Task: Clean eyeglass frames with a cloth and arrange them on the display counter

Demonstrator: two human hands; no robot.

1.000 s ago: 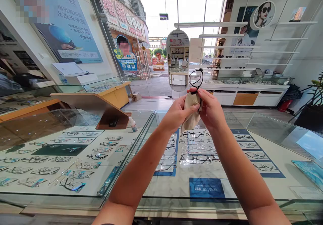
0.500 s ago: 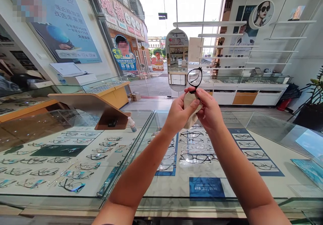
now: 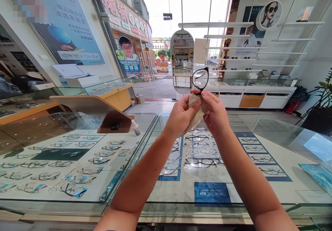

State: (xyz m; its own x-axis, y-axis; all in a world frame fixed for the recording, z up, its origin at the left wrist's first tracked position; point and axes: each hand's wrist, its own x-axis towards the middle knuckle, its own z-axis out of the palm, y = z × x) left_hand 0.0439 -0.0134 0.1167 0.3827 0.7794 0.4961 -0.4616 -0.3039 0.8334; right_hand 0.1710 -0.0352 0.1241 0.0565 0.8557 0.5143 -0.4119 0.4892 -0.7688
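Observation:
A pair of black-rimmed eyeglasses (image 3: 208, 75) is held up in front of me, one lens standing above my fingers and the other part hidden by cloth and hands. My left hand (image 3: 181, 115) is closed on a beige cleaning cloth (image 3: 195, 118), its thumb pressing the cloth around the lower part of the glasses. With pinched fingertips my right hand (image 3: 216, 111) grips the frame just below the upper lens. Both hands meet above the glass display case, not touching it.
Under the glass counter (image 3: 176, 198) lie rows of eyeglasses (image 3: 200, 162). A small spray bottle (image 3: 135, 128) stands on the left case, beside a brown slanted stand (image 3: 103, 115). An oval mirror (image 3: 183, 82) stands beyond the counter.
My left hand has shifted slightly, and the cloth's loose end now hangs further to the left. The upper lens has turned a little and sits marginally higher.

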